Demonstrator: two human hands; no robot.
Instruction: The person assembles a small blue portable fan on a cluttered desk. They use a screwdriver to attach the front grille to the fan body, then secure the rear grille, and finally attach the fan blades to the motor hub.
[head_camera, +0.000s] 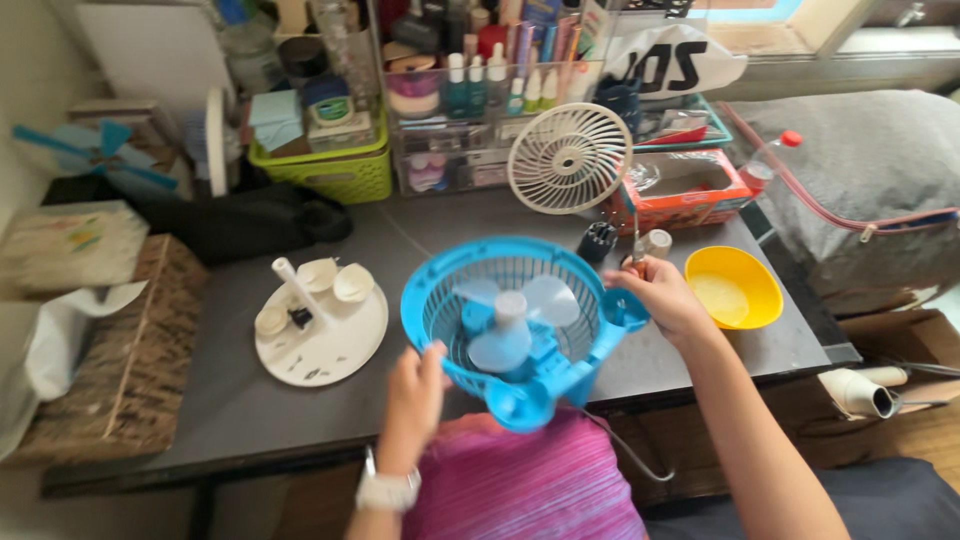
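Near the table's (200, 400) right edge sits a yellow bowl (733, 286) of pale liquid; a green basket (335, 170) holds jars at the back. Left hand (415, 395) and right hand (662, 295) each grasp the blue fan (515, 320).

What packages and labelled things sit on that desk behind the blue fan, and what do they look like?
Orange box: right of the white fan grille, rectangular, clear top.
White bag: back right, bold black lettering.
Small bottles: clear organizer at back, teal and white, labelled.
Round jar: in green basket, blue-and-white label.

fan (520, 320) mid-table, front | round stand (320, 325) left | bowl (735, 287) right | second fan (568, 158) behind
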